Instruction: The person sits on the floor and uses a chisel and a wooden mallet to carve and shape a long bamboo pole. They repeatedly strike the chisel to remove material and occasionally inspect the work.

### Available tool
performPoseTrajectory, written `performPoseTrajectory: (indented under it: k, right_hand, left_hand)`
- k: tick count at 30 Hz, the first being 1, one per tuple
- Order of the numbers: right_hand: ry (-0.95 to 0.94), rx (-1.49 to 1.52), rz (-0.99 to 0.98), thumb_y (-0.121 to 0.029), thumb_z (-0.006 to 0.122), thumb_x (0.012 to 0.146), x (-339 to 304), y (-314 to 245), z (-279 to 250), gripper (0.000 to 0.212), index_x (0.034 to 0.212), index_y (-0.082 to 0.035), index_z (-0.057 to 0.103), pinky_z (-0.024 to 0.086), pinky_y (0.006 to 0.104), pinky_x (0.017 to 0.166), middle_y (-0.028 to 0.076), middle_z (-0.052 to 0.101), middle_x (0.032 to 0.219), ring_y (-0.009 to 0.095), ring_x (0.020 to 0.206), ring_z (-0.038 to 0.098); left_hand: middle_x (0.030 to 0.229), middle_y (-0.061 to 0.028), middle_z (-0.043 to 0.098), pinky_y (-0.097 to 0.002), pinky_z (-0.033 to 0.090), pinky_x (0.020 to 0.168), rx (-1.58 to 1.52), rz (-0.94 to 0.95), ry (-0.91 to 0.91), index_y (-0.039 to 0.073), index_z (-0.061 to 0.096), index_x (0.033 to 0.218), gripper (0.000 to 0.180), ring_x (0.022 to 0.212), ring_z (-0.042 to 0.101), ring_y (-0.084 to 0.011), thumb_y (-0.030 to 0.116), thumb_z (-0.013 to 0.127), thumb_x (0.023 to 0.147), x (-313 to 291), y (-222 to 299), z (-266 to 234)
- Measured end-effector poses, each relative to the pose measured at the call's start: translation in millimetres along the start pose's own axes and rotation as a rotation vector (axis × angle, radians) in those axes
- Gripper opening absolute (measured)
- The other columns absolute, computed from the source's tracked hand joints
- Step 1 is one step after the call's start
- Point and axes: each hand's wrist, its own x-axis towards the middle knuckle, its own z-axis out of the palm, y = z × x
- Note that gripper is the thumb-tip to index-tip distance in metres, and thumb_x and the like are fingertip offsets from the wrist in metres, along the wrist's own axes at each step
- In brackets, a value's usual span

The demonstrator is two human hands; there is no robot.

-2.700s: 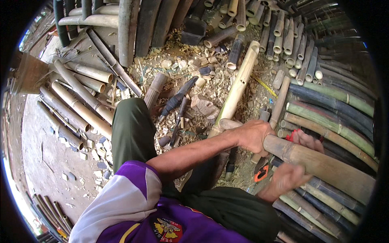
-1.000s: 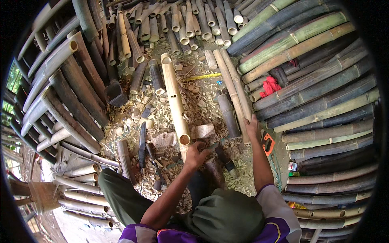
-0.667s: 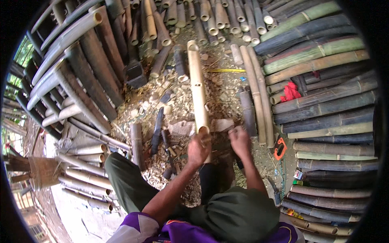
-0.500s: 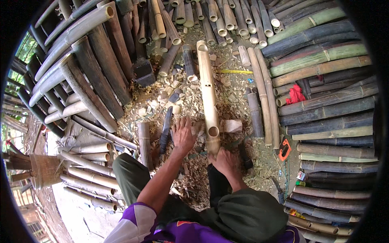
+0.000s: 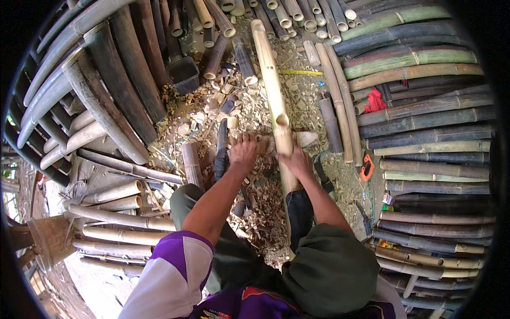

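Note:
A long pale bamboo pole [image 5: 268, 72] runs from the far middle down toward my right leg and lies across a wooden block [image 5: 305, 139]. It has a round cut opening partway along it and a small notch farther up. My right hand [image 5: 297, 164] is wrapped round the pole just on my side of the block. To its left, my left hand [image 5: 244, 152] rests with fingers apart at the left end of the block, off the pole. Beside that hand lies a knife [image 5: 220, 157] with a dark blade and black-wrapped handle.
Wood chips cover the ground between my legs and beyond. Stacked bamboo poles [image 5: 425, 130] line the right side; more dark poles [image 5: 119, 69] lean at the left. A black bin [image 5: 183, 74], a yellow measuring tape [image 5: 300, 72] and an orange-handled saw [image 5: 366, 168] lie around.
The bamboo pole has slid back toward me, its round opening now closer to the block. My right hand has shifted forward along it. My left hand stays by the block.

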Motion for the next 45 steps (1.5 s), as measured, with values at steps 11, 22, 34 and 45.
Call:
performPoseTrajectory:
  k: [11, 22, 34, 45]
  right_hand:
    - [-0.029, 0.014, 0.069, -0.048, 0.083, 0.074, -15, -29, -17, 0.060, 0.105, 0.003, 0.072, 0.057, 0.0515, 0.084, 0.027, 0.073, 0.102, 0.043, 0.097, 0.072]
    - [-0.093, 0.058, -0.039, -0.058, 0.080, 0.075, 3, 6, 0, 0.069, 0.106, 0.003, 0.068, 0.058, 0.0521, 0.082, 0.026, 0.072, 0.104, 0.045, 0.094, 0.071]
    - [-0.074, 0.372, -0.396, -0.040, 0.071, 0.092, -20, 74, -13, 0.047, 0.109, 0.004, 0.065, 0.054, 0.0489, 0.085, 0.023, 0.070, 0.099, 0.042, 0.095, 0.068]
    - [-1.183, 1.513, 0.019, -0.052, 0.048, 0.106, -17, 78, -70, 0.060, 0.129, 0.002, 0.061, 0.057, 0.0321, 0.074, 0.011, 0.072, 0.099, 0.017, 0.087, 0.070]
  left_hand:
    - [0.132, -0.0152, 0.058, -0.0457, 0.041, 0.108, -0.062, -0.014, 0.073, 0.004, 0.053, 0.138, 0.050, 0.130, 0.053, -0.0303, 0.009, 0.061, 0.089, -4, -4, 11]
    - [0.125, -0.0195, 0.059, -0.0518, 0.046, 0.099, -0.437, -0.832, 0.053, 0.005, 0.049, 0.121, 0.044, 0.118, 0.059, -0.0388, 0.024, 0.072, 0.088, -84, 45, -18]
    - [0.092, -0.0216, 0.071, -0.0520, 0.054, 0.079, -0.403, -1.017, -0.025, 0.001, 0.066, 0.092, 0.054, 0.089, 0.068, -0.0437, 0.042, 0.089, 0.065, -91, 40, 3]
    - [0.122, -0.0138, 0.061, -0.0400, 0.058, 0.089, -0.899, -0.224, 0.256, 0.006, 0.072, 0.113, 0.034, 0.111, 0.065, -0.0253, 0.002, 0.080, 0.081, -68, 106, -128]
